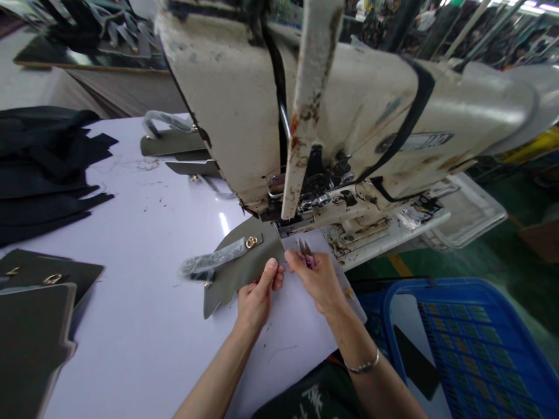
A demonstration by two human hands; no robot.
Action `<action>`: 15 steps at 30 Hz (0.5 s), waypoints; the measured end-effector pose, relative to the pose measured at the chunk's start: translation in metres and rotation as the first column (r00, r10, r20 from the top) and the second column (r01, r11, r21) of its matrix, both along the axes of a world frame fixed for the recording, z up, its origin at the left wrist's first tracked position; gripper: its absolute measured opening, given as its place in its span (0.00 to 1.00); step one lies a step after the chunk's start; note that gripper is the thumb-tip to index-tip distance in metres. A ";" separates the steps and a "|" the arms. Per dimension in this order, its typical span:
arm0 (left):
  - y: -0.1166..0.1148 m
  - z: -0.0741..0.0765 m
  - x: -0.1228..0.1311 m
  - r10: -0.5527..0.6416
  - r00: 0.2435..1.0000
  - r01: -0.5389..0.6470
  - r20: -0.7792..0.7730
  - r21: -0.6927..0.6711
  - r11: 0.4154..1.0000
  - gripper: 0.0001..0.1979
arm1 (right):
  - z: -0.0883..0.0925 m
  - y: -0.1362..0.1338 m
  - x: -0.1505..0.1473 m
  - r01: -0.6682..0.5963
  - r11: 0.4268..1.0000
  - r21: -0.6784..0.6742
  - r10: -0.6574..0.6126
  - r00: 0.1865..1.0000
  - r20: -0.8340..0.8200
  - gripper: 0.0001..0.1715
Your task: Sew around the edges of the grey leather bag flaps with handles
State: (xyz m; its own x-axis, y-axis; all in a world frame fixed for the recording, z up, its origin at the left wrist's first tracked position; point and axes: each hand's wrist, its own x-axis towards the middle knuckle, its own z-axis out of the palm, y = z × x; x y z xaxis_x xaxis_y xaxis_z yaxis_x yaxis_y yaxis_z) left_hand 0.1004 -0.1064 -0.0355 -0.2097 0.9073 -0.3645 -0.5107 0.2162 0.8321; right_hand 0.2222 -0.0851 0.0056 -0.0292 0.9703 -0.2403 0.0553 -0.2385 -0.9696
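A grey-green bag panel (238, 273) lies under the head of a sewing machine (349, 99). Plastic wrap covers the strap handle (222, 256) fixed to it, with a gold ring fitting (251, 242) at one end. My left hand (257, 297) grips the panel's near edge, thumb on top and fingers beneath. Close to the panel's right corner is my right hand (317, 279), closed around small thread snips (307, 254) whose blades point away from me. Its thumb and fingertip meet at the panel's edge; whether they pinch a thread there I cannot make out.
Dark fabric pieces (43, 169) are heaped at the left of the white table (144, 337). More panels (35, 343) lie at the lower left, and wrapped-handle pieces (174, 142) behind. A blue basket (437, 285) stands low at the right, beside a clear plastic tray (480, 212).
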 end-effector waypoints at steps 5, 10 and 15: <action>-0.001 0.006 -0.001 -0.089 0.995 0.090 -0.041 0.028 0.996 0.24 | -0.004 0.001 -0.012 -0.032 0.995 0.095 0.027 0.998 0.049 0.26; -0.037 0.032 -0.030 -0.555 0.782 0.555 -0.283 -0.091 0.827 0.33 | -0.017 0.003 -0.020 0.191 0.981 -0.013 -0.191 0.975 -0.109 0.17; -0.051 0.031 -0.084 0.102 0.305 0.126 -0.947 0.146 0.981 0.16 | -0.016 0.004 -0.025 0.225 0.968 -0.111 -0.248 0.921 -0.300 0.18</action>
